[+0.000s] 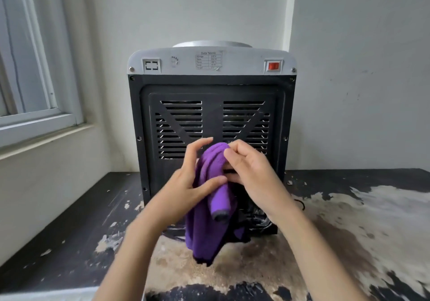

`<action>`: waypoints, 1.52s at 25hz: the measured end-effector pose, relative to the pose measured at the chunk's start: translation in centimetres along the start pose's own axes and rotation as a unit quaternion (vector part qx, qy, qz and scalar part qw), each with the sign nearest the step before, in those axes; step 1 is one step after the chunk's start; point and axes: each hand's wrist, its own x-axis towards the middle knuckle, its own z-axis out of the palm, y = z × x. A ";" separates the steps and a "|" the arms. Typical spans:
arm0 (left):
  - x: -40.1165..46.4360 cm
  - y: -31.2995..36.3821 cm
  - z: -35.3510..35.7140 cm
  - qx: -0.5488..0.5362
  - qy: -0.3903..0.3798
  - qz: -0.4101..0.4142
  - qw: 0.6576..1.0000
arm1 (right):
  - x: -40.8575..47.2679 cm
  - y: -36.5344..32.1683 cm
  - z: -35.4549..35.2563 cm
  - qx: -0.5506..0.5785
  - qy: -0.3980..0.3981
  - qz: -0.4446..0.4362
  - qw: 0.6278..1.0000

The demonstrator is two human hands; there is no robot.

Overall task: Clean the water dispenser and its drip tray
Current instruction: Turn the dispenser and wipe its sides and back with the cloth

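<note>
The water dispenser stands on the table with its black vented back panel facing me and a white top strip with a red switch. In front of its lower back I hold a purple cloth between both hands. My left hand pinches the cloth with its thumb across the fold. My right hand grips the cloth's top from the right. The cloth's lower end hangs loose above the table. The drip tray is hidden from this side.
The dark table has a worn, peeling top with pale bare patches. A black cord bundle lies at the dispenser's foot. A window is at the left, white walls behind.
</note>
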 end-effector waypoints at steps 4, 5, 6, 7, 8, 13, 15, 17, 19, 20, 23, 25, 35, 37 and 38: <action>1.0 0.0 1.8 0.007 0.220 0.008 0.975 | 0.1 0.3 -2.2 -0.151 0.200 -0.173 0.952; 1.1 0.4 1.5 0.020 0.294 0.015 0.956 | 0.1 0.7 -3.4 -0.221 0.288 -0.221 0.905; 1.3 0.8 1.0 0.034 0.363 0.030 0.931 | 0.2 1.4 -4.6 -0.256 0.362 -0.233 0.865; 1.7 1.1 0.4 0.054 0.419 0.049 0.905 | 0.2 2.3 -5.7 -0.254 0.410 -0.211 0.850; 2.4 1.2 -0.3 0.078 0.459 0.065 0.883 | 0.1 3.0 -6.4 -0.226 0.422 -0.178 0.860; 7.2 0.7 -1.2 0.161 0.494 0.125 0.845 | 0.2 5.1 -5.7 -0.138 0.279 -0.034 0.950; 7.9 0.4 0.4 0.174 0.469 0.139 0.854 | 0.2 5.6 -5.3 -0.144 0.289 -0.028 0.946; 8.4 0.6 2.5 0.203 0.431 0.171 0.862 | 0.2 5.8 -5.3 -0.138 0.300 -0.039 0.943; 8.9 1.2 4.7 0.227 0.376 0.212 0.873 | 0.2 5.8 -5.5 -0.126 0.302 -0.047 0.944; 9.0 1.4 5.6 0.238 0.348 0.227 0.878 | 0.2 5.9 -5.6 -0.119 0.297 -0.051 0.946; 8.0 0.9 5.8 0.293 0.273 0.265 0.877 | 0.1 5.8 -6.0 -0.119 0.291 -0.045 0.948; 6.8 0.1 3.9 0.325 0.264 0.276 0.865 | 0.0 5.7 -6.1 -0.123 0.291 -0.037 0.948; 6.8 1.0 3.0 0.319 0.265 0.235 0.879 | -0.2 5.4 -5.7 -0.121 0.298 -0.030 0.946; 7.0 0.8 1.5 0.234 0.379 0.177 0.877 | -0.1 5.4 -5.7 -0.122 0.292 -0.027 0.948; 6.9 0.8 0.9 0.178 0.435 0.146 0.870 | -0.1 5.4 -5.5 -0.121 0.293 -0.025 0.948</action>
